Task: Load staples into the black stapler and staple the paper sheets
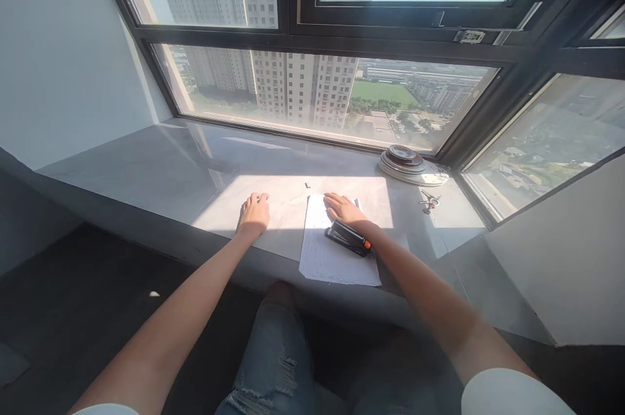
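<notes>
My left hand (254, 212) rests palm down on the sunlit window ledge (286, 200), its fingers slightly bent and nothing visible in them. My right hand (343, 208) lies flat with fingers out over the upper part of a stack of white paper sheets (317, 258). A black stapler (348, 238) with an orange spot at one end lies tilted across the sheets, just below my right hand and beside the wrist. The lower end of the paper reaches the ledge's front edge. Beyond the sheets lies a small dark piece (307, 185), too small to name.
Round stacked plate-like items (404, 164) sit at the back right, near the window frame (322, 50). In front of them is a small metal object (430, 201) of unclear kind. White walls (561, 258) close both sides. My knee (280, 337) is below the ledge.
</notes>
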Action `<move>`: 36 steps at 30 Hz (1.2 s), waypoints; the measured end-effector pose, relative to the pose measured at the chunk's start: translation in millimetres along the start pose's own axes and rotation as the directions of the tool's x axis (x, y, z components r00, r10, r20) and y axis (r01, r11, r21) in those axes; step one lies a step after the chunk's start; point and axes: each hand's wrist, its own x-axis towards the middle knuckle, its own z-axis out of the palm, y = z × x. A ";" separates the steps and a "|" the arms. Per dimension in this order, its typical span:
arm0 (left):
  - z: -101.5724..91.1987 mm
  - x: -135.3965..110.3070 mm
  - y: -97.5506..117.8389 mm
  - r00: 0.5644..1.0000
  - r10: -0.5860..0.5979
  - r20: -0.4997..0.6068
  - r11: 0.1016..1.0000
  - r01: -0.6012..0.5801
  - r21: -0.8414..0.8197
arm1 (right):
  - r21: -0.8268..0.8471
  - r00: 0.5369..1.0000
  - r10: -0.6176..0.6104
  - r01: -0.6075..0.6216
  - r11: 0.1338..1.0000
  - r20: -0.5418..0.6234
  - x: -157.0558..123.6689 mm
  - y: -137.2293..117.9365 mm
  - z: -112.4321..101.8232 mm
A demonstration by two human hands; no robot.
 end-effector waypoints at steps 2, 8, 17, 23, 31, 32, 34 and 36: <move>-0.6 -1.1 2.2 0.998 -0.034 -0.052 0.998 0.037 0.051 | -0.003 1.000 0.009 -0.009 1.000 0.005 -6.9 4.6 0.3; 2.1 0.5 3.6 0.990 -0.103 -0.092 0.987 0.113 0.112 | 0.014 0.999 -0.035 0.034 0.999 0.019 -15.7 2.7 -0.9; 1.6 3.6 0.6 0.997 -0.075 0.000 0.993 0.075 0.090 | -0.006 0.999 -0.034 0.034 0.999 0.016 -9.0 -4.0 4.4; -0.6 2.3 2.5 0.998 -0.068 -0.011 0.992 0.069 0.110 | 0.001 0.998 -0.066 0.066 0.998 0.010 17.4 -18.9 8.1; 0.3 4.8 1.0 0.998 -0.069 0.010 0.988 0.067 0.139 | 0.023 0.994 -0.104 0.104 0.994 0.026 8.1 9.7 -2.1; 0.7 5.1 0.7 0.998 -0.065 0.007 0.988 0.063 0.143 | 0.021 0.996 -0.084 0.083 0.996 0.021 0.8 19.9 -4.9; 1.3 5.6 0.3 0.998 -0.063 0.005 0.986 0.061 0.152 | 0.011 1.000 -0.025 0.025 1.000 0.006 -14.4 38.7 -10.1; 0.9 6.0 0.5 0.998 -0.063 0.010 0.986 0.061 0.158 | 0.005 1.000 0.026 -0.026 1.000 -0.008 -26.8 51.0 -13.7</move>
